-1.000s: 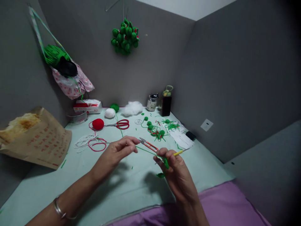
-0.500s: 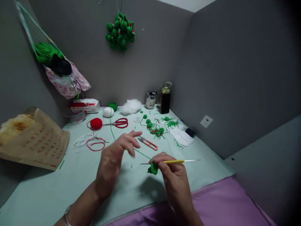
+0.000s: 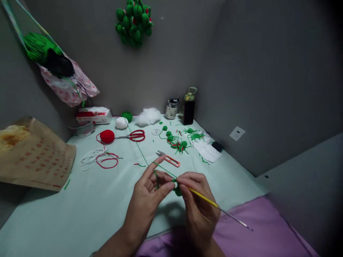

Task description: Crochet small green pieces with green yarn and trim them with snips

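My left hand [image 3: 148, 194] pinches the left edge of a small green crochet piece [image 3: 177, 191], with a bit of white showing at its top. Green yarn [image 3: 140, 150] runs from the back of the table over my raised left index finger and down to the piece. My right hand [image 3: 199, 200] is closed on a yellow-handled crochet hook [image 3: 205, 197], its fingers right at the green piece. The hook's free metal end points down and right; its working tip is hidden by the fingers. Just beyond my hands lie orange thread snips [image 3: 170, 160].
Red scissors [image 3: 136, 135], a red yarn ball [image 3: 107, 136], a white ball [image 3: 122, 123] and white stuffing [image 3: 148, 116] lie farther back. Green crocheted balls [image 3: 169, 135] and scraps are right of centre. A paper bag [image 3: 40, 157] stands left; a bottle [image 3: 189, 107] stands at the back.
My left hand has come right and down to pinch the crochet piece, with the yarn now over its index finger. The hook has tilted, its free end swinging downward. The view has shifted slightly.
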Demonstrator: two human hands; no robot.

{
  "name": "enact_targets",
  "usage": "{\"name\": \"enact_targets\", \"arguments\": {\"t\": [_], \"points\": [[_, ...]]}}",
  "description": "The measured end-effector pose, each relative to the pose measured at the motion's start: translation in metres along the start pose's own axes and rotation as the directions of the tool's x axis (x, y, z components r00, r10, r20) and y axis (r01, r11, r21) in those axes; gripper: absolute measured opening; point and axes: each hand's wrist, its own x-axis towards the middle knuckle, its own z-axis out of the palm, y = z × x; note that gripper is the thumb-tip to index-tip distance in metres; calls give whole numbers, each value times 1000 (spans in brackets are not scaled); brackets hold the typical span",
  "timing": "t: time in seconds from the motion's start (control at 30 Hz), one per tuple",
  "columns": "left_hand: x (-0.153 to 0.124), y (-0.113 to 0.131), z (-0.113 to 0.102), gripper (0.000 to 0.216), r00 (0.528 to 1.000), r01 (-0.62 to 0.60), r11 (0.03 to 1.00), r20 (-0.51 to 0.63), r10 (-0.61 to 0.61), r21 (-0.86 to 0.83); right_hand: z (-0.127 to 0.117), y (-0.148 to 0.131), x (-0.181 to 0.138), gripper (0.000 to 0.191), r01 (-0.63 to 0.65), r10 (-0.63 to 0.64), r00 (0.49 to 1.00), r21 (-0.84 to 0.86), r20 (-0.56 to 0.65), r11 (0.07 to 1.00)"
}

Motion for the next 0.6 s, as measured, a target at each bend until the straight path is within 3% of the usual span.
{"name": "enact_targets", "arguments": {"t": [0.2,0.3,0.37,0.47,0.6], "points": [[0,-2,3,85,998,59,986,-21,-63,-156,7,6,-10,45,234,-249,968,-225,-39,946],[0,1,2,87,990,139,957,24,-138,-253,6,8,-10,45,289,-302,953,-238,-20,927],[1,4,1,85,977,215,929,72,-203,-300,3,8,-6,46,265,-264,964,-153,26,952],[2,6,-2,83,957,288,904,117,-264,-317,-4,9,-2,42,132,-131,985,-6,117,991],[5,8,-9,77,966,258,931,91,-242,-260,-11,7,0,30,-25,14,993,94,119,995]]}}
